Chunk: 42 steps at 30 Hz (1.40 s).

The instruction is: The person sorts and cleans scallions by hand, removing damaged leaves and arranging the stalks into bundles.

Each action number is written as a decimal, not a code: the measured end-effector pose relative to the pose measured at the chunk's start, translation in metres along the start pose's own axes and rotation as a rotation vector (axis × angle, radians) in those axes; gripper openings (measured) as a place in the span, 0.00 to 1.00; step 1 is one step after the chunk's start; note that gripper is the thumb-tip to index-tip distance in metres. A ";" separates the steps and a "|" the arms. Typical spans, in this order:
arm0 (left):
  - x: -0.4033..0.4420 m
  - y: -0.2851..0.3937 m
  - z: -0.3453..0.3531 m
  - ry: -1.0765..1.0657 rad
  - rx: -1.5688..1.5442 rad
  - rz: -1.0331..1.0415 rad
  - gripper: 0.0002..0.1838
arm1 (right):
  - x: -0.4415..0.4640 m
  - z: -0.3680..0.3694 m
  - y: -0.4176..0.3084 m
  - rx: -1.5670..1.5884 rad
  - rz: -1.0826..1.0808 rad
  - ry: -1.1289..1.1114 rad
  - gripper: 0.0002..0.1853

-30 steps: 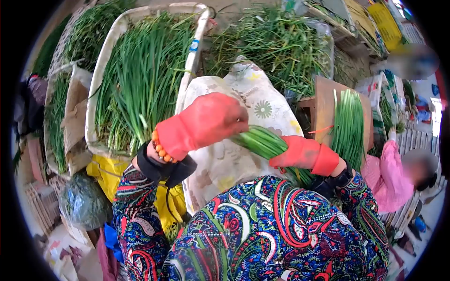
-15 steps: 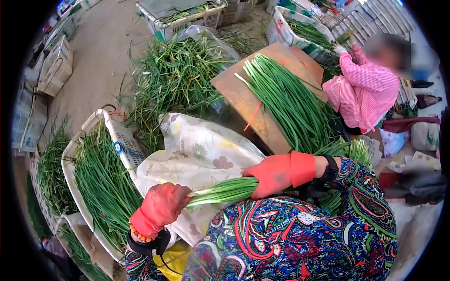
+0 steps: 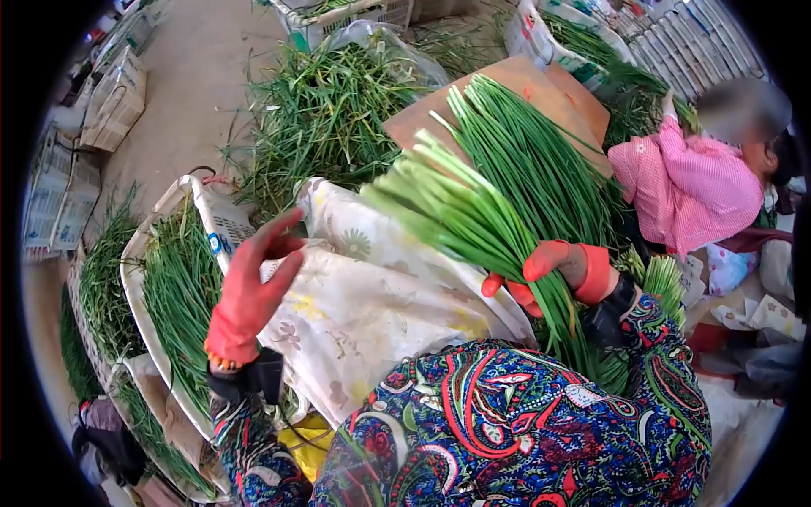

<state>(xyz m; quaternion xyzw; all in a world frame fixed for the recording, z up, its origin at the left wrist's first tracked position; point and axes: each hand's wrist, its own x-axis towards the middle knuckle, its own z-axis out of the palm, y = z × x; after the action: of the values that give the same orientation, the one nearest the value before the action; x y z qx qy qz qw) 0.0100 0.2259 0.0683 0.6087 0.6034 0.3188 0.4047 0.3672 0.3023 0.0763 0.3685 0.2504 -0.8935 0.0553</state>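
Observation:
My right hand (image 3: 557, 275), in a red rubber glove, is closed around a bunch of green stalks (image 3: 473, 215). The pale ends fan out to the upper left, slightly blurred, and the leaves hang down below the glove. My left hand (image 3: 258, 279), also in a red glove, is raised with its fingers spread and holds nothing. It is above the left edge of a flowered cloth (image 3: 355, 313), near the white crate. A larger pile of stalks (image 3: 532, 156) lies on a brown board (image 3: 414, 127), just behind the held bunch.
A white crate (image 3: 135, 279) of long greens stands at the left. Loose leaves (image 3: 329, 118) are heaped beyond the cloth. A person in pink (image 3: 697, 190) sits at the right beside another crate (image 3: 528, 38). More crates (image 3: 114, 106) stand at the far left.
My left hand has let go of the pale stalk ends and opened, rising slightly. My right hand has swung the bunch upright and moved a little right. The view has turned from the first frame.

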 end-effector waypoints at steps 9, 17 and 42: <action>0.039 -0.017 0.008 -0.079 -0.306 -0.079 0.25 | -0.120 0.023 -0.047 -0.250 -0.581 0.526 0.33; 0.121 -0.029 0.054 -0.120 -0.011 0.254 0.25 | -0.227 0.037 -0.044 -0.753 -0.770 1.238 0.29; 0.252 0.062 0.207 -0.321 0.942 0.767 0.54 | -0.009 -0.137 -0.018 -1.418 -0.525 1.342 0.44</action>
<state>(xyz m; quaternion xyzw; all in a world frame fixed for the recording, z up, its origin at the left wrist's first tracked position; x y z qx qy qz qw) 0.2379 0.4568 0.0001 0.9351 0.3495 0.0458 0.0356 0.4549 0.3840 0.0073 0.6102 0.7763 -0.1307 -0.0891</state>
